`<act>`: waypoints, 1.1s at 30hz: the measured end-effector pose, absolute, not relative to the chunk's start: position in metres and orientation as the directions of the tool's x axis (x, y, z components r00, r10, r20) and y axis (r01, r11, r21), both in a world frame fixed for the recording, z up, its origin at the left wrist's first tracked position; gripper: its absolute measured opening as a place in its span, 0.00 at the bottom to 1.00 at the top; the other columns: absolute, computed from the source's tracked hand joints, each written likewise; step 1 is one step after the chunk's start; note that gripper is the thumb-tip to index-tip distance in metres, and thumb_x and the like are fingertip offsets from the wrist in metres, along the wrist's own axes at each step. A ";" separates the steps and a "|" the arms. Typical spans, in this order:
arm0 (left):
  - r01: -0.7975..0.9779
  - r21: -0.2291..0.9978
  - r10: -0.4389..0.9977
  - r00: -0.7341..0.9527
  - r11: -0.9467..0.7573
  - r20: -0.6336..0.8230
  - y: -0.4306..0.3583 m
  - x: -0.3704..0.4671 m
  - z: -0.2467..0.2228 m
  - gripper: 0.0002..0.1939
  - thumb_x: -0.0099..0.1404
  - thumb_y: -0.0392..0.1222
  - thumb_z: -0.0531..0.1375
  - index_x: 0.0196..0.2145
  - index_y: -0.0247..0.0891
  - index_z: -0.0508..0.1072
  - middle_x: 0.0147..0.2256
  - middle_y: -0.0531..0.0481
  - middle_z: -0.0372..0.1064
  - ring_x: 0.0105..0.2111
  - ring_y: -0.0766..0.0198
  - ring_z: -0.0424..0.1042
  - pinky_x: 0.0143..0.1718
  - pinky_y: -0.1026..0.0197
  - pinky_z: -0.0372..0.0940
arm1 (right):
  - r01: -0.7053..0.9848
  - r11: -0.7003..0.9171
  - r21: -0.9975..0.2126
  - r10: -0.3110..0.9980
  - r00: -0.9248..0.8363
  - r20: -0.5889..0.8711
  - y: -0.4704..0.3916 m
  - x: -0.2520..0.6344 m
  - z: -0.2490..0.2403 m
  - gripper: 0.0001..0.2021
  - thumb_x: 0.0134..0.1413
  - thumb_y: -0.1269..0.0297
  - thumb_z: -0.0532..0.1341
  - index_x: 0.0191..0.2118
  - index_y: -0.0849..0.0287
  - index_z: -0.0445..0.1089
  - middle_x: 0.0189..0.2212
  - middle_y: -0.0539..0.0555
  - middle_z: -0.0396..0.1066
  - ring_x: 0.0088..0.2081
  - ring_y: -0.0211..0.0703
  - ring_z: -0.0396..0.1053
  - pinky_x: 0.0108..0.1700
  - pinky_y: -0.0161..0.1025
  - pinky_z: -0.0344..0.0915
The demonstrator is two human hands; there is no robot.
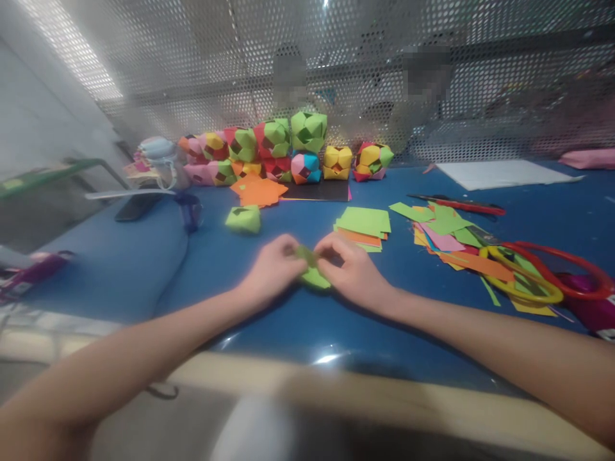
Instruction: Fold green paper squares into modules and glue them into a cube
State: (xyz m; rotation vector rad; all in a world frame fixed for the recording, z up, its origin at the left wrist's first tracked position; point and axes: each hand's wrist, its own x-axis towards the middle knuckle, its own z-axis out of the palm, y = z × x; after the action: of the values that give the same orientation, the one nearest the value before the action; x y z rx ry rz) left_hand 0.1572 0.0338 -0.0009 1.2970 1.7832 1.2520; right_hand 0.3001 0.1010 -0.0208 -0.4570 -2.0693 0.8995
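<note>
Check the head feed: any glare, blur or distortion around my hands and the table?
Head view: bright glare spots on the blue table near its front edge; head view: left hand, right hand and green paper look soft, folds hard to read; head view: wide-angle stretch, plain on the forearms; head view: blocky pixelated patches over the perforated panel.

Passable beyond held green paper, between green block and paper stack; blocked farther back by paper balls, rightward by scraps.
</note>
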 end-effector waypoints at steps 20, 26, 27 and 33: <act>0.313 0.947 0.904 -0.382 -0.068 0.191 0.034 0.145 -0.008 0.10 0.55 0.42 0.62 0.35 0.37 0.74 0.35 0.49 0.73 0.36 0.64 0.69 0.39 0.62 0.63 | 0.218 0.869 -0.445 0.464 -0.672 0.578 0.098 0.301 -0.028 0.17 0.61 0.59 0.52 0.52 0.58 0.67 0.60 0.62 0.57 0.58 0.54 0.57 0.58 0.56 0.56; 0.231 0.971 0.936 -0.325 -0.063 0.138 0.031 0.148 -0.006 0.13 0.55 0.38 0.61 0.40 0.36 0.74 0.41 0.47 0.74 0.39 0.63 0.71 0.42 0.62 0.64 | 0.176 0.902 -0.395 0.397 -0.698 0.595 0.099 0.300 -0.027 0.17 0.61 0.61 0.52 0.52 0.59 0.67 0.55 0.62 0.64 0.54 0.53 0.61 0.53 0.52 0.60; 0.231 0.971 0.938 -0.317 -0.067 0.140 0.031 0.148 -0.006 0.13 0.55 0.38 0.60 0.40 0.36 0.74 0.42 0.47 0.74 0.39 0.63 0.71 0.42 0.62 0.64 | 0.170 0.895 -0.413 0.406 -0.695 0.594 0.100 0.300 -0.027 0.16 0.61 0.61 0.52 0.51 0.59 0.68 0.54 0.61 0.65 0.53 0.52 0.61 0.53 0.52 0.61; 0.306 0.950 0.936 -0.314 -0.060 0.160 0.031 0.145 -0.011 0.13 0.59 0.40 0.57 0.43 0.37 0.74 0.42 0.47 0.74 0.40 0.62 0.70 0.43 0.61 0.63 | 0.144 0.853 -0.502 0.442 -0.711 0.547 0.103 0.298 -0.028 0.16 0.60 0.61 0.54 0.50 0.62 0.69 0.55 0.61 0.64 0.55 0.51 0.61 0.56 0.51 0.59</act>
State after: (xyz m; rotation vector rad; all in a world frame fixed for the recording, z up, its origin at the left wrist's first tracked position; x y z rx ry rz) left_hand 0.1447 0.0313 -0.0108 1.3365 1.6380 1.3968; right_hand 0.2981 0.1029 -0.0284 -0.4234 -2.3360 0.5636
